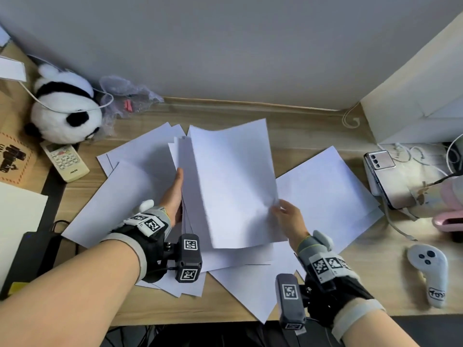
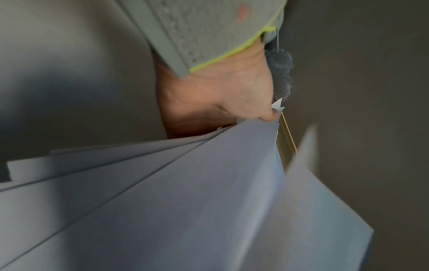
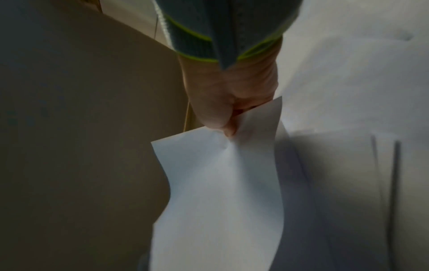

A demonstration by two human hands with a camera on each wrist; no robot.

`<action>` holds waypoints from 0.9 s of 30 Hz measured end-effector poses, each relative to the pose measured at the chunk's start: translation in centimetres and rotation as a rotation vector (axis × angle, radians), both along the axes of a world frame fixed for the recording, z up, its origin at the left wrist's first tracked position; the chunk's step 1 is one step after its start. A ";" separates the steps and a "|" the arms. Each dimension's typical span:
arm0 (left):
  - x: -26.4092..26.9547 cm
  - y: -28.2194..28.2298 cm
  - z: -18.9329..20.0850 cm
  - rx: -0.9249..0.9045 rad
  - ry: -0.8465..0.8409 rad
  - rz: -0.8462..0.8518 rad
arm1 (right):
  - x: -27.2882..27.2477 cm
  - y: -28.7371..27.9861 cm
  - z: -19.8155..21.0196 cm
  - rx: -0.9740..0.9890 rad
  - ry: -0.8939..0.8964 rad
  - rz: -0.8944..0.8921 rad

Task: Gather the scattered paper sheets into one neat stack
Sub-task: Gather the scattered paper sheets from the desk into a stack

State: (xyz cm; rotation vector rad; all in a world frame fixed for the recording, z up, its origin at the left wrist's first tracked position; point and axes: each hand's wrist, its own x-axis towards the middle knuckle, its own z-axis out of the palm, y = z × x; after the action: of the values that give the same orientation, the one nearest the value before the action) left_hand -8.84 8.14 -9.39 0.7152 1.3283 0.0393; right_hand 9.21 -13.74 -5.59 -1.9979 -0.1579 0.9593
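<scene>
My left hand point(image 1: 175, 194) grips a fanned bundle of several white sheets point(image 1: 186, 176) by its left edge, held up above the wooden desk point(image 1: 313, 128); the left wrist view shows the same bundle point(image 2: 162, 192) under my thumb. My right hand point(image 1: 283, 211) pinches the right edge of a single white sheet point(image 1: 233, 181), which lies over the bundle and crumples at the pinch. The right wrist view shows that sheet point(image 3: 220, 183) between thumb and fingers. Loose sheets lie on the desk to the left point(image 1: 110, 201), to the right point(image 1: 328, 186) and near the front edge point(image 1: 250, 284).
A panda plush point(image 1: 62, 108) and a remote control point(image 1: 65, 161) sit at the back left. A phone on a white box point(image 1: 380, 161) and cables are at the right, a white controller point(image 1: 431, 274) at the front right. A cardboard box point(image 1: 413, 101) stands at the back right.
</scene>
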 end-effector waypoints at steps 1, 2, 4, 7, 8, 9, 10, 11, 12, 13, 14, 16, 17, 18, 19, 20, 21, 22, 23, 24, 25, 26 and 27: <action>0.1 -0.3 0.4 -0.007 -0.011 -0.035 | -0.5 0.0 -0.7 -0.020 0.019 0.007; 0.5 -1.0 2.1 -0.006 -0.038 -0.056 | -1.0 0.0 -1.0 -0.035 0.040 0.024; 1.1 -2.0 3.7 0.058 -0.028 -0.106 | -1.6 0.1 -1.2 -0.054 0.082 0.065; 1.5 -2.9 3.9 0.202 0.100 -0.176 | -1.3 -0.2 -0.9 -0.083 0.068 0.082; 1.6 -3.1 3.9 0.238 0.136 -0.200 | -0.7 -0.5 -0.6 -0.090 0.037 0.012; 1.8 -3.0 3.8 0.261 0.160 -0.214 | -0.1 -0.9 -0.4 -0.085 0.008 -0.093; 2.1 -3.0 4.0 0.275 0.168 -0.223 | 0.9 -1.6 -0.3 -0.100 -0.039 -0.193; 2.4 -2.9 4.0 0.275 0.169 -0.227 | 2.0 -2.6 -0.4 -0.139 -0.109 -0.288; 2.5 -2.9 4.2 0.270 0.159 -0.227 | 2.9 -3.4 -0.4 -0.216 -0.157 -0.361; 2.6 -2.8 4.2 0.261 0.151 -0.222 | 3.8 -4.3 -0.5 -0.288 -0.206 -0.434; 2.9 -2.8 4.2 0.255 0.142 -0.225 | 4.6 -5.3 -0.5 -0.349 -0.232 -0.539; 3.6 -3.0 4.0 0.245 0.131 -0.241 | 6.0 -7.2 -0.2 -0.446 -0.207 -0.731; 4.0 -3.2 3.9 0.241 0.122 -0.250 | 6.5 -8.1 -0.2 -0.487 -0.178 -0.778; 4.5 -3.5 3.9 0.243 0.113 -0.262 | 6.7 -8.7 0.2 -0.510 -0.129 -0.812; 5.1 -3.7 3.9 0.248 0.115 -0.279 | 7.1 -9.5 0.0 -0.493 -0.089 -0.844; 5.5 -4.0 3.9 0.261 0.128 -0.294 | 7.5 -9.9 -0.3 -0.461 -0.045 -0.872; 5.9 -4.2 3.8 0.277 0.151 -0.317 | 8.1 -10.8 -1.3 -0.414 -0.031 -0.911; 6.4 -4.4 3.7 0.297 0.175 -0.340 | 8.7 -11.5 -2.1 -0.371 -0.017 -0.946; 6.5 -4.4 3.5 0.312 0.198 -0.356 | 9.4 -11.9 -3.4 -0.305 0.000 -0.983; 6.8 -4.5 3.4 0.334 0.212 -0.380 | 9.4 -11.6 -3.2 -0.253 0.046 -0.993; 7.0 -4.5 3.3 0.342 0.216 -0.404 | 9.3 -11.2 -2.9 -0.201 0.100 -0.988; 7.0 -4.5 3.2 0.347 0.215 -0.427 | 9.0 -10.7 -2.2 -0.175 0.148 -0.951; 7.1 -4.5 3.0 0.350 0.218 -0.438 | 8.8 -10.5 -2.1 -0.153 0.180 -0.897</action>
State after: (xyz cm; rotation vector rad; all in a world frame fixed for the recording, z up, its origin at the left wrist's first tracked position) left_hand -1.77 3.64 -6.40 1.3270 1.3589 -0.1661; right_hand 18.05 -24.21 -7.67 -1.7989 0.8636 0.5502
